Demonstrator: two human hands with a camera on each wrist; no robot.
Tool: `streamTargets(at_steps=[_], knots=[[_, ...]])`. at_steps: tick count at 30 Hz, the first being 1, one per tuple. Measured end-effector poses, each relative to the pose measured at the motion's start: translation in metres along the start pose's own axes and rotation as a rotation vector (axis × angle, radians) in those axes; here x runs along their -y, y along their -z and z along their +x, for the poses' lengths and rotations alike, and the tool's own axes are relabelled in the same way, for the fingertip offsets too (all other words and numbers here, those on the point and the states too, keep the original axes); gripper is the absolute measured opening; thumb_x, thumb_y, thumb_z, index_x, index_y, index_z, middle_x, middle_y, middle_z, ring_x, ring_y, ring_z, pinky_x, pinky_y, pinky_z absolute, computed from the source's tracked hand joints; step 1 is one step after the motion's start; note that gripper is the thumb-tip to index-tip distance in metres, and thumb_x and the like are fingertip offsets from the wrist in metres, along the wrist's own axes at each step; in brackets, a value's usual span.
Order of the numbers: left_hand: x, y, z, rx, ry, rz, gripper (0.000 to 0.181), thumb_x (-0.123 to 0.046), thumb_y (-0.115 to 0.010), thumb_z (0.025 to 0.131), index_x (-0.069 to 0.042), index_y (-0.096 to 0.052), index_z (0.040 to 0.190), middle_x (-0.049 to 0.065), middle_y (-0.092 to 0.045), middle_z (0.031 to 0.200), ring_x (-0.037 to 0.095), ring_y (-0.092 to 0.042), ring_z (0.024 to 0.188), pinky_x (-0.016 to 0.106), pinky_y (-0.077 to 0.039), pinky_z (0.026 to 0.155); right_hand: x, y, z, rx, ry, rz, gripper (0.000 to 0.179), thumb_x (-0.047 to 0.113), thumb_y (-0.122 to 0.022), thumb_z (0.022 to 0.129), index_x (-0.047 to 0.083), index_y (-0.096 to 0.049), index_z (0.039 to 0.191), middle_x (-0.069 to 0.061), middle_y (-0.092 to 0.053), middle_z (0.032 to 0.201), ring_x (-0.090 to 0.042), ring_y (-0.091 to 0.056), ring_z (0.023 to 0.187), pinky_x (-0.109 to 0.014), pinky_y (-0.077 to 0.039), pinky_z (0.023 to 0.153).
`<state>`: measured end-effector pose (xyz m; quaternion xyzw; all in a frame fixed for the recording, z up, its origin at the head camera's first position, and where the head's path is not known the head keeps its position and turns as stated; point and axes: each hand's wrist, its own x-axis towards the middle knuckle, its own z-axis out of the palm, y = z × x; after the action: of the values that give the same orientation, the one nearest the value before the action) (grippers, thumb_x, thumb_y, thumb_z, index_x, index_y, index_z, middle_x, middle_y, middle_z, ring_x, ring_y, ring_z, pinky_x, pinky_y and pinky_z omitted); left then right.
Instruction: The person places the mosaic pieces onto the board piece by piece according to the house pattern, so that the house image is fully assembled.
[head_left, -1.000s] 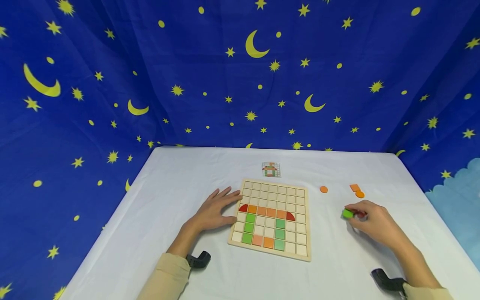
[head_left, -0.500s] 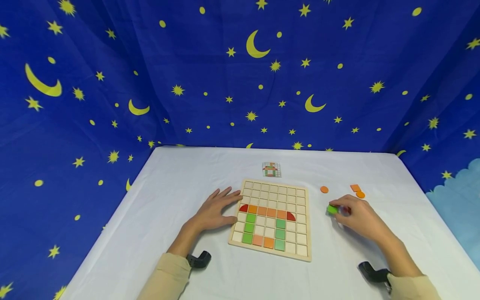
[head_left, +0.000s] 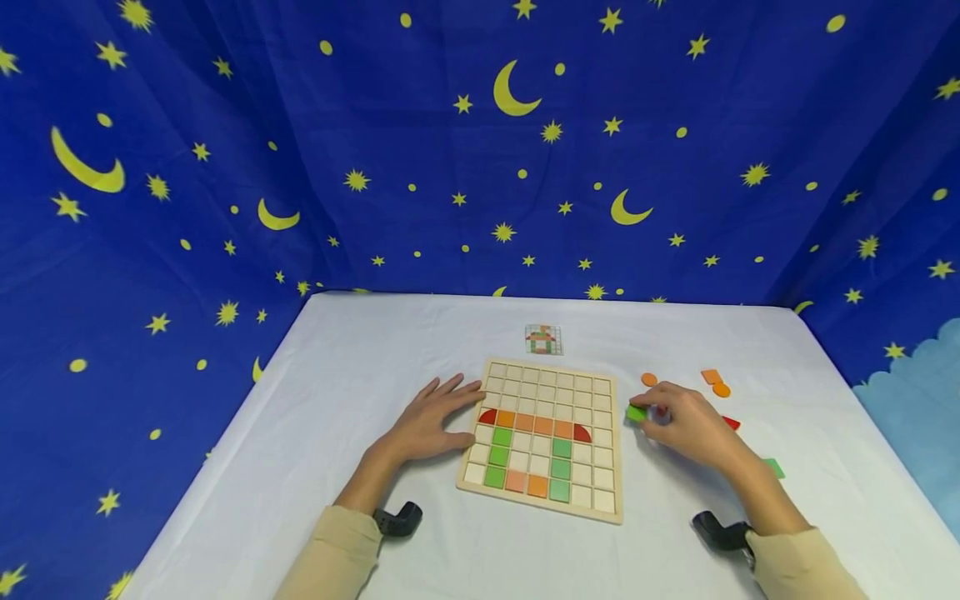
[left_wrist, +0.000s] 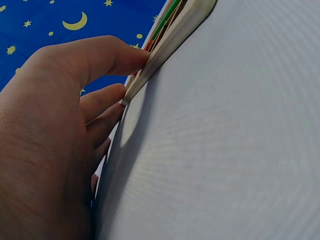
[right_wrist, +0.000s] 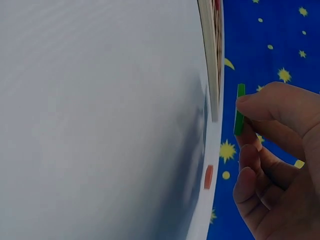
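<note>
My right hand (head_left: 686, 423) pinches a green square tile (head_left: 636, 413) between thumb and fingertips, just off the right edge of the wooden grid board (head_left: 619, 467). In the right wrist view the tile (right_wrist: 240, 110) is seen edge-on, raised over the table, the other fingers loosely bent below it. At the board's left edge lies my left hand (head_left: 431, 425), fingers spread, with thumb and fingertips touching the frame. Inlaid on the board are a row of orange squares (head_left: 524, 423) with a red rounded piece (head_left: 582, 433) at either end, green columns (head_left: 498, 456) and a bottom orange pair.
Behind the board lies a small pattern card (head_left: 543, 339). Loose on the right are an orange disc (head_left: 648, 379), an orange square (head_left: 711, 377) with another orange disc (head_left: 722, 389), a red piece (head_left: 731, 423) and a green piece (head_left: 775, 468). A starry blue curtain (head_left: 435, 150) surrounds the table.
My right hand has moved left toward the board, carrying the green tile. A red piece and a green piece have come into sight behind it. My left hand has stayed in place.
</note>
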<state>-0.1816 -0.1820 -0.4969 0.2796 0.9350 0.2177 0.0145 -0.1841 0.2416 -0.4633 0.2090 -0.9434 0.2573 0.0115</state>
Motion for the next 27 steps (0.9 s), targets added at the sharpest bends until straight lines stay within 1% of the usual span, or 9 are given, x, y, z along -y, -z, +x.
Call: streamTargets(at_steps=[3,4,9,13,19,24,27], knots=[[0.0,0.0,0.0,-0.004,-0.006,0.001,0.069,-0.047,-0.065,0.082,-0.026,-0.046,0.145,-0.008,-0.033,0.153,0.02,-0.018,0.144,0.043,-0.007,0.116,0.005,-0.002,0.005,0.014,0.001,0.012,0.03,0.012,-0.074,0.078,0.013,-0.073,0.108,-0.003,-0.062,0.106,-0.016,-0.051,0.077,-0.028,-0.043,0.061],[0.0,0.0,0.0,-0.004,-0.006,0.0,0.069,-0.047,-0.065,0.082,-0.026,-0.046,0.145,-0.008,-0.033,0.153,0.02,-0.018,0.144,0.043,-0.007,0.116,0.006,-0.003,0.007,0.016,0.007,0.011,0.03,0.012,-0.075,0.078,0.013,-0.073,0.108,-0.002,-0.062,0.105,-0.016,-0.052,0.08,-0.028,-0.043,0.062],[0.0,-0.001,0.0,0.009,0.002,0.004,0.069,-0.047,-0.065,0.082,-0.026,-0.045,0.145,-0.008,-0.032,0.153,0.019,-0.017,0.144,0.043,-0.006,0.116,0.014,-0.009,0.016,0.036,0.051,0.023,0.03,0.012,-0.075,0.078,0.012,-0.073,0.108,0.004,-0.061,0.097,-0.016,-0.052,0.081,-0.028,-0.043,0.063],[-0.001,0.0,0.0,0.01,0.003,-0.003,0.07,-0.047,-0.065,0.082,-0.026,-0.045,0.145,-0.008,-0.033,0.153,0.02,-0.017,0.144,0.043,-0.006,0.116,0.021,-0.012,0.022,0.046,0.073,0.035,0.03,0.015,-0.075,0.079,0.012,-0.073,0.109,0.005,-0.063,0.097,-0.015,-0.05,0.078,-0.028,-0.043,0.062],[-0.002,0.001,0.0,0.009,0.011,-0.008,0.07,-0.046,-0.066,0.081,-0.026,-0.045,0.145,-0.009,-0.033,0.153,0.02,-0.017,0.144,0.043,-0.006,0.117,0.03,-0.016,0.03,0.078,0.061,0.065,0.031,0.015,-0.075,0.08,0.012,-0.073,0.111,0.006,-0.063,0.097,-0.015,-0.052,0.079,-0.029,-0.045,0.063],[-0.002,0.0,0.0,0.005,0.011,-0.007,0.069,-0.045,-0.066,0.081,-0.026,-0.046,0.144,-0.008,-0.033,0.153,0.02,-0.017,0.144,0.043,-0.006,0.117,0.036,-0.019,0.037,0.107,0.044,0.085,0.032,0.017,-0.075,0.08,0.011,-0.072,0.112,0.006,-0.062,0.094,-0.015,-0.053,0.078,-0.028,-0.046,0.062],[-0.002,0.0,0.0,0.01,0.022,-0.002,0.069,-0.046,-0.066,0.081,-0.027,-0.045,0.145,-0.009,-0.033,0.153,0.018,-0.016,0.144,0.042,-0.006,0.117,0.038,-0.022,0.041,0.116,0.046,0.09,0.033,0.018,-0.075,0.08,0.011,-0.072,0.112,0.006,-0.061,0.092,-0.015,-0.053,0.077,-0.027,-0.046,0.061]])
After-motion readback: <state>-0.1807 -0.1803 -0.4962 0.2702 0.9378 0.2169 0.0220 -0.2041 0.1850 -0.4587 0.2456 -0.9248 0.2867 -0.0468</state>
